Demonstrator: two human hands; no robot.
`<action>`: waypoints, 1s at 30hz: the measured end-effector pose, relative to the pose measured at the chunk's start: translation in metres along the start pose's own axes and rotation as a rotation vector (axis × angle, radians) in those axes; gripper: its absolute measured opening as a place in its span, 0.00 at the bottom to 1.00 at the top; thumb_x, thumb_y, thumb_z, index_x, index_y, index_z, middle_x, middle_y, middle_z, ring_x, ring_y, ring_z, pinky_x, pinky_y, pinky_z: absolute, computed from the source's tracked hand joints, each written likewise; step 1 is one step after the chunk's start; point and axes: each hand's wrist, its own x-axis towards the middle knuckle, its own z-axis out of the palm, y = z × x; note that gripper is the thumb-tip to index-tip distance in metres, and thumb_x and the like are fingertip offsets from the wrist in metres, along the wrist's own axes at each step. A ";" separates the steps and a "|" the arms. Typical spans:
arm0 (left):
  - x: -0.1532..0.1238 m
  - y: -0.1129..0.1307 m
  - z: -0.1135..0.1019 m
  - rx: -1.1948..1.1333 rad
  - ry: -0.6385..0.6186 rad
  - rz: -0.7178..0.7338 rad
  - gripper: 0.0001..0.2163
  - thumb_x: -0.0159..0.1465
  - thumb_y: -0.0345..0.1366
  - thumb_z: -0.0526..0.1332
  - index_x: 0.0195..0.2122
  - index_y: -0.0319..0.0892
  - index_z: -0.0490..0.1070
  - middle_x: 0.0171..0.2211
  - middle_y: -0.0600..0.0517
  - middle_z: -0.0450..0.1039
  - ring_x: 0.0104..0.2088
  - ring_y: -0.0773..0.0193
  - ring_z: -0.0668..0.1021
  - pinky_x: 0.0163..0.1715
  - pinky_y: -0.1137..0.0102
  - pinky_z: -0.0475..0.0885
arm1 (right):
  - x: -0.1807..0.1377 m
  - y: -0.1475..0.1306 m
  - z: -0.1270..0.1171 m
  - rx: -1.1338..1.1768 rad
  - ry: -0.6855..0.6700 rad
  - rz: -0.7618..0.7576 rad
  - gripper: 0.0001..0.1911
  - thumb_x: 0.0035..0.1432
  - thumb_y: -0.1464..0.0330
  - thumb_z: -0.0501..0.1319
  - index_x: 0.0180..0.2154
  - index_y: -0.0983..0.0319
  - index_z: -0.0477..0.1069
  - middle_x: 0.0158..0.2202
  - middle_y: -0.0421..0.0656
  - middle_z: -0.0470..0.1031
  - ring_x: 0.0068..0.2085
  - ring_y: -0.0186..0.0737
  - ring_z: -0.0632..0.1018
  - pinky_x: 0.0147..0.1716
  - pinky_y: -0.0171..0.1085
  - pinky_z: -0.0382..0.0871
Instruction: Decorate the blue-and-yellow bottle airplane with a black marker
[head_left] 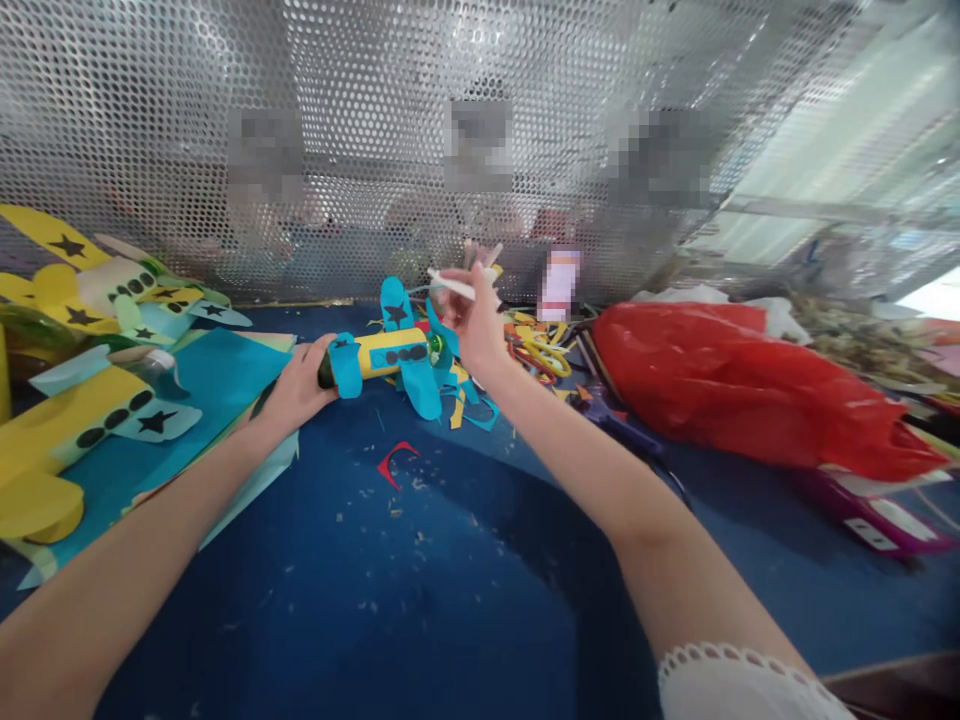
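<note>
A toy plane (394,350) with a yellow body, blue paper wings, a black star and dark oval windows lies on its side on the blue table. My left hand (296,385) is wrapped round its dark green, bottle-like end. Beyond the plane's other end, above the paper scraps, my right hand (476,330) is raised with its fingers closed on a slim white stick (453,285). What kind of stick it is cannot be made out. Behind the hand, yellow and blue paper offcuts (544,345) are piled up, partly hidden by it.
At left, more yellow toy planes (82,440) stand on and behind blue paper sheets (225,365). A red plastic bag (735,385) and a purple box (881,520) lie at right. A perforated metal panel (375,130) rises behind. A red paper scrap (396,463) lies in front.
</note>
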 end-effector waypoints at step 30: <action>-0.003 0.004 0.000 0.057 -0.030 -0.003 0.38 0.54 0.29 0.70 0.64 0.46 0.56 0.55 0.43 0.69 0.54 0.47 0.72 0.56 0.52 0.68 | -0.081 0.038 0.003 -0.560 -0.445 -0.311 0.09 0.68 0.66 0.52 0.36 0.56 0.69 0.35 0.43 0.74 0.38 0.42 0.73 0.42 0.42 0.67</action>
